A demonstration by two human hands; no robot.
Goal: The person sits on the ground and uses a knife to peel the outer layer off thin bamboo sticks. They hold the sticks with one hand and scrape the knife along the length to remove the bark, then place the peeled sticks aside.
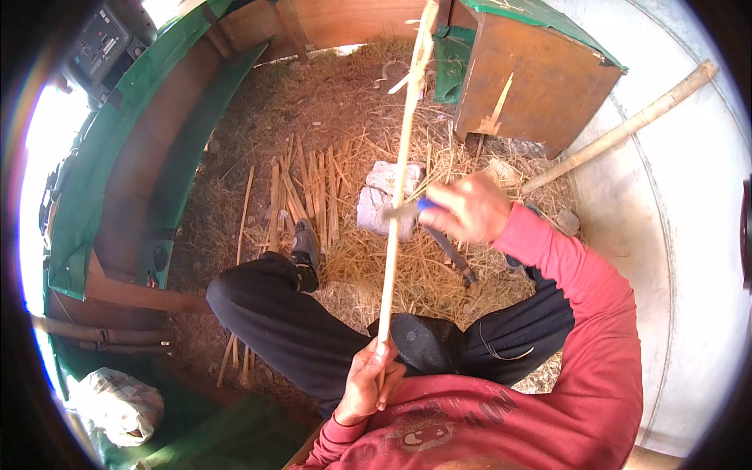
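Clamped: L hand (368, 382) round pale wooden strip (404, 157), R hand (475, 208) on blue-handled knife (412, 208), blade at strip; prob. shaving; next stroke needs steady angle

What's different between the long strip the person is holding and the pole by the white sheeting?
The strip is slim and pale; the pole looks thicker and browner. The strip is gripped in the left hand, while no hand touches the pole, which slants beside the white sheeting. The strip's far end looks splintered; the pole's upper end looks blunt. Both are long and wood-like.
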